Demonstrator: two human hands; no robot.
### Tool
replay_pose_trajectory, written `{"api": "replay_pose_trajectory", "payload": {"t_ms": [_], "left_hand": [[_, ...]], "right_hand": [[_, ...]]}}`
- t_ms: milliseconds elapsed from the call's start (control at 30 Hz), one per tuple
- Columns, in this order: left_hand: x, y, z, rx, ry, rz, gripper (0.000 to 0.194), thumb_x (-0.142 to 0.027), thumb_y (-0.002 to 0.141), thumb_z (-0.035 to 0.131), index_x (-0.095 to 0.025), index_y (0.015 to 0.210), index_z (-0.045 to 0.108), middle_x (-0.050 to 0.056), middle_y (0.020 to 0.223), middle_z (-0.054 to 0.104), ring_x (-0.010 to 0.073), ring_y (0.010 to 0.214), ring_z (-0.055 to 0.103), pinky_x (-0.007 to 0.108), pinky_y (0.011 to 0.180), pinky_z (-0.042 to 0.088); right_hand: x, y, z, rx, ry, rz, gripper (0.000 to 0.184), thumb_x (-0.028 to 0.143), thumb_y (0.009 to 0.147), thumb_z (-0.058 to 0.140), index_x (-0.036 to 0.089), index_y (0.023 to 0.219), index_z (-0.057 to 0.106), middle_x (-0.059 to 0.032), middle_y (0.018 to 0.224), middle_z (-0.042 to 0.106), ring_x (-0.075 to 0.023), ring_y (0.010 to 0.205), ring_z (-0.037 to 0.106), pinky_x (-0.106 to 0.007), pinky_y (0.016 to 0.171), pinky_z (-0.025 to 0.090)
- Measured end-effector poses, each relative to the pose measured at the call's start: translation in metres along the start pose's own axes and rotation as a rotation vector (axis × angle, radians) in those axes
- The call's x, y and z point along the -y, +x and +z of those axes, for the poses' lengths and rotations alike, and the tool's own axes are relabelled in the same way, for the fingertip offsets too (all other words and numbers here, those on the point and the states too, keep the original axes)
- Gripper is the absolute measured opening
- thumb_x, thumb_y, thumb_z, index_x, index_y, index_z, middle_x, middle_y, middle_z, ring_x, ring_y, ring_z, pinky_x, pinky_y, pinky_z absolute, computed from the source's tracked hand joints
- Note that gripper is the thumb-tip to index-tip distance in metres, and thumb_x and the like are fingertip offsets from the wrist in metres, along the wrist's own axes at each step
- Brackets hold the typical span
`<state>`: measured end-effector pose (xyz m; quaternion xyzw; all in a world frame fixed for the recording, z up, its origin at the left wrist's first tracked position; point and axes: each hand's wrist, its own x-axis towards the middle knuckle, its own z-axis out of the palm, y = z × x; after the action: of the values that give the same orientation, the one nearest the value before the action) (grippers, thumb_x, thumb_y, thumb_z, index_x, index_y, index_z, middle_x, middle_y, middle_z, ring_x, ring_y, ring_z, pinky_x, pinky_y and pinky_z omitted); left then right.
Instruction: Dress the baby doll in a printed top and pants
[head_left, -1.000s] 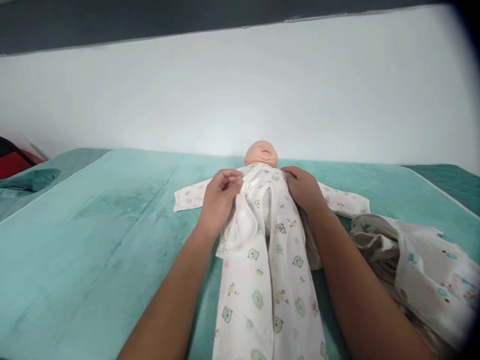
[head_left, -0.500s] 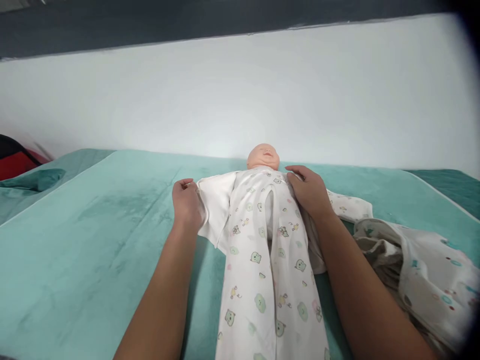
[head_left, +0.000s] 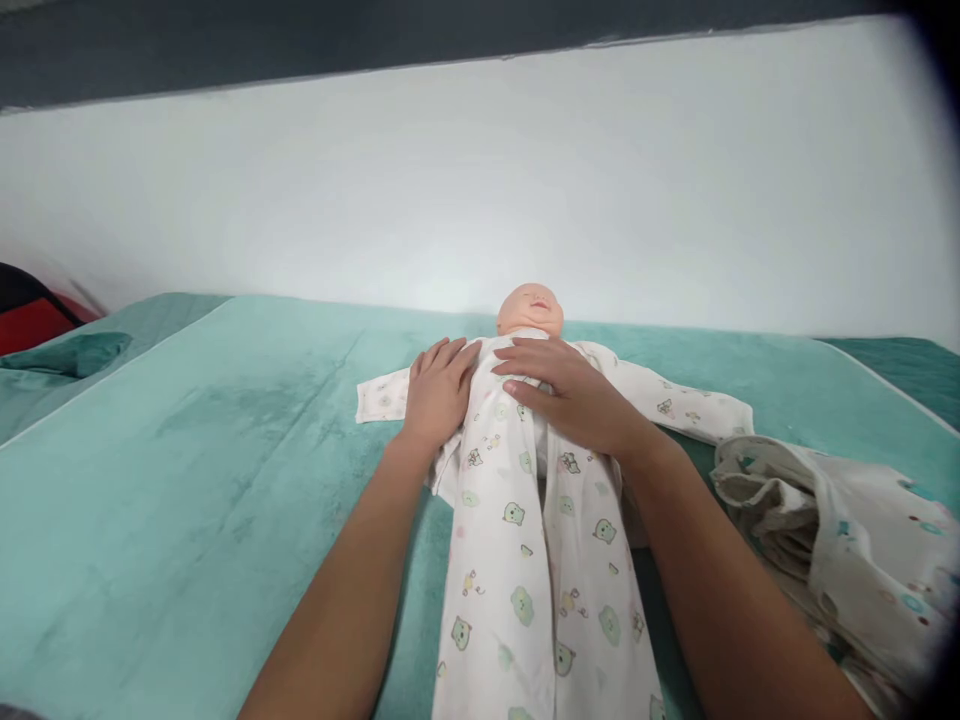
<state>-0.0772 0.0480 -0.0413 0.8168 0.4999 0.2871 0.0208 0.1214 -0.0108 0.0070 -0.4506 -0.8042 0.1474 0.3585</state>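
Observation:
A baby doll (head_left: 531, 308) lies face up near the wall, with only its head showing. White baby pants (head_left: 495, 580) printed with green animals cover its trunk and stretch toward me. Beneath them is a white printed baby top (head_left: 675, 400) with both sleeves spread outward. My left hand (head_left: 442, 390) rests on the top at the doll's shoulder on the left, fingers stretched out. My right hand (head_left: 566, 390) lies flat across the chest, its fingers extended over the upper pants. Neither hand grips anything that I can see.
A crumpled white cloth (head_left: 847, 550) with coloured prints lies at the right, beside my right forearm. Under everything is a teal bed cover (head_left: 187, 500). The white wall (head_left: 337, 200) rises behind the doll. A red and black object (head_left: 30, 315) sits at the far left.
My left hand has moved right from the sleeve edge onto the shoulder. The left flap of the top, folded inward before, now shows its sleeve spread out. My right hand has shifted left onto the chest.

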Motion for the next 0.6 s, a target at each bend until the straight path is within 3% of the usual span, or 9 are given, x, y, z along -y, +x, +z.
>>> {"api": "replay_pose_trajectory", "payload": {"t_ms": [167, 367, 500, 600], "left_hand": [[0.005, 0.000, -0.003, 0.023, 0.134, -0.074, 0.047, -0.026, 0.100, 0.035, -0.033, 0.144, 0.050, 0.004, 0.138, 0.060, 0.0246, 0.125, 0.052, 0.042, 0.109, 0.033], [0.023, -0.003, -0.010, 0.023, 0.217, -0.356, 0.046, -0.025, 0.099, 0.033, -0.027, 0.139, 0.056, 0.009, 0.121, 0.068, 0.0295, 0.110, 0.061, 0.042, 0.094, 0.042], [0.027, -0.004, -0.009, -0.003, 0.207, -0.377, 0.045, -0.025, 0.099, 0.032, -0.025, 0.136, 0.058, 0.010, 0.117, 0.070, 0.0299, 0.109, 0.061, 0.043, 0.092, 0.042], [0.026, -0.005, -0.007, -0.011, 0.190, -0.376, 0.043, -0.024, 0.098, 0.034, -0.025, 0.133, 0.060, 0.010, 0.117, 0.070, 0.0302, 0.111, 0.061, 0.044, 0.093, 0.042]], "right_hand": [[-0.003, 0.000, -0.001, 0.049, -0.033, -0.022, 0.030, 0.036, 0.097, 0.048, 0.031, 0.120, 0.067, 0.0016, 0.135, 0.064, -0.0227, 0.135, 0.049, -0.047, 0.116, 0.029], [-0.004, -0.003, -0.011, 0.089, 0.020, 0.061, 0.032, 0.036, 0.097, 0.048, 0.031, 0.121, 0.067, 0.0003, 0.134, 0.065, -0.0232, 0.130, 0.053, -0.042, 0.111, 0.038], [0.000, 0.001, -0.013, 0.102, -0.023, 0.081, 0.031, 0.037, 0.096, 0.048, 0.030, 0.120, 0.067, 0.0002, 0.132, 0.065, -0.0228, 0.128, 0.054, -0.041, 0.109, 0.040], [0.008, 0.024, -0.005, 0.138, -0.170, 0.096, 0.033, 0.038, 0.097, 0.045, 0.027, 0.121, 0.065, -0.0030, 0.132, 0.065, -0.0245, 0.126, 0.053, -0.041, 0.103, 0.043]]}}
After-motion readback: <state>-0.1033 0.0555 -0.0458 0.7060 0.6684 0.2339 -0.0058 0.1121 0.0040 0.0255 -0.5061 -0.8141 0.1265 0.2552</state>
